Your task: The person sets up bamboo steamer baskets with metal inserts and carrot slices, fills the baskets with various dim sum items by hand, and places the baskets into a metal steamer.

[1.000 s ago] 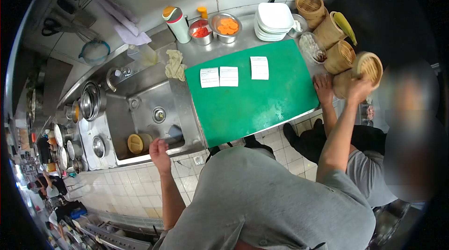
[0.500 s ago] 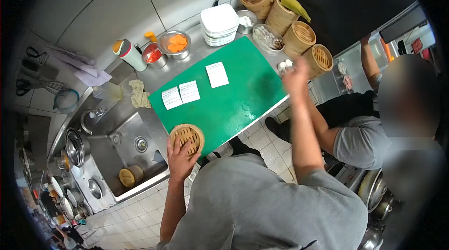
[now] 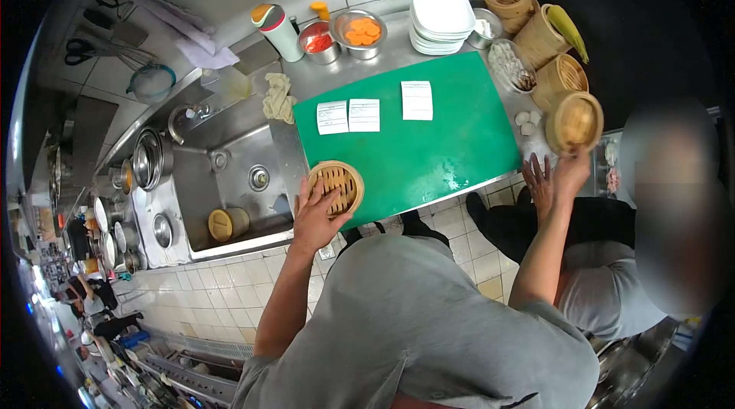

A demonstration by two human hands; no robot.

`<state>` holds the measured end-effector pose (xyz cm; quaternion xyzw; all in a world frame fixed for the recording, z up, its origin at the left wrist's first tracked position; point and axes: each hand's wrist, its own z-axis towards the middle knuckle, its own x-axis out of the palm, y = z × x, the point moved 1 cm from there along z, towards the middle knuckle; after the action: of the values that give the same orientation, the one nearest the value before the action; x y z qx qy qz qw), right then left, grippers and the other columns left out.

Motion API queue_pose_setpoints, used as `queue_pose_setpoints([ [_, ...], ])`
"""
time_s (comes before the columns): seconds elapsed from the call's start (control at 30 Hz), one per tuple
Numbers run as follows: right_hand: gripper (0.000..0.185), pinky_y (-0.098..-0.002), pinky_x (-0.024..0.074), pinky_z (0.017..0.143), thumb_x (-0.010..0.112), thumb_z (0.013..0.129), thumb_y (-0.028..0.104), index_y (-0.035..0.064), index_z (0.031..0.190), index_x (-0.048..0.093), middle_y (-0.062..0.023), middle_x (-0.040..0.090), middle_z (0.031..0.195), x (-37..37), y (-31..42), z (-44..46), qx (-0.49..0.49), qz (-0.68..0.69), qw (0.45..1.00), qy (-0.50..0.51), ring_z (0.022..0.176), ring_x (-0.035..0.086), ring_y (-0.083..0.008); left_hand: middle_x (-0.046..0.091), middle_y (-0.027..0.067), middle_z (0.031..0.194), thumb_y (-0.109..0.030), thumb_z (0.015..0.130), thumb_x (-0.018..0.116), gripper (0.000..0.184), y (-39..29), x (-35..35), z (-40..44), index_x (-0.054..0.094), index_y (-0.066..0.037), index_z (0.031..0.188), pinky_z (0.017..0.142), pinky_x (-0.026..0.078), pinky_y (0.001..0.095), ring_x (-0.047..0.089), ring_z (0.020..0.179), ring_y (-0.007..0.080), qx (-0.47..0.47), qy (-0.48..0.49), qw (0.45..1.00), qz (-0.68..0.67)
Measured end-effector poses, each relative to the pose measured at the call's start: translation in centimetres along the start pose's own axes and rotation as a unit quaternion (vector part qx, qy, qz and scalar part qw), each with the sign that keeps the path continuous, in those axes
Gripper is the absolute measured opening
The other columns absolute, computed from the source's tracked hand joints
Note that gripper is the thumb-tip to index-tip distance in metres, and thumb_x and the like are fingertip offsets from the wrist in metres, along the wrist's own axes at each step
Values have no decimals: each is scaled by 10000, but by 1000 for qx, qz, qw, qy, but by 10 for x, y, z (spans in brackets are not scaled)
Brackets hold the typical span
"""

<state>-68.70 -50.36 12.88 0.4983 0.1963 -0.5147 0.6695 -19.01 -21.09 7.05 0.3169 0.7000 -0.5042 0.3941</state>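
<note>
Kitchen, steel worktop against a tiled wall; sink at left, green cutting board beside it. Three paper slips lie flat on the board, toward the wall.

Left hand: fingers spread over a slatted bamboo steamer, which sits at the board's near left corner. Cannot tell whether the fingers grip or only rest.

Right hand: closed on the near rim of a round bamboo basket, right of the board; contact with the worktop unclear.

Small white rounds lie just beside that basket, between it and the board. Further bamboo baskets stand behind it. A co-worker's hand, fingers spread, is near the board's right edge.
</note>
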Motion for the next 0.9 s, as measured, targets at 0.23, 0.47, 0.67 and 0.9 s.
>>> queue_pose_setpoints([
  [0.23, 355, -463, 542, 1016, 679, 864, 2, 74, 1211, 699, -213, 658, 1323, 63, 90, -191, -194, 184, 858, 438, 1188, 659, -387, 226, 193, 1684, -555, 746, 834, 810, -45, 4, 28, 595, -234, 1451, 1211, 133, 682, 148, 1561, 440, 89, -23, 994, 51],
  [0.47, 322, -385, 572, 888, 556, 940, -5, 29, 1234, 683, -194, 725, 1154, 65, 91, -164, -125, 223, 906, 337, 1043, 716, -288, 307, 74, 1677, -660, 684, 816, 740, -49, 21, 38, 695, -337, 1338, 1223, 161, 654, 144, 1560, 428, 152, 40, 984, 89],
  [0.67, 253, -389, 570, 769, 635, 945, 108, 13, 1168, 707, -211, 742, 978, 74, 59, -75, -35, 212, 941, 260, 811, 722, -303, 350, 44, 1659, -687, 655, 815, 752, -48, 22, 38, 730, -294, 1290, 1237, 164, 622, 162, 1563, 402, 151, 30, 985, 73],
  [0.9, 165, -436, 551, 717, 712, 895, 161, 51, 1019, 704, -193, 719, 857, 132, 82, -109, -99, 169, 891, 408, 773, 709, -341, 372, 11, 1645, -672, 652, 822, 732, -49, 20, 39, 737, -295, 1274, 1257, 151, 605, 174, 1562, 385, 136, 29, 989, 57],
])
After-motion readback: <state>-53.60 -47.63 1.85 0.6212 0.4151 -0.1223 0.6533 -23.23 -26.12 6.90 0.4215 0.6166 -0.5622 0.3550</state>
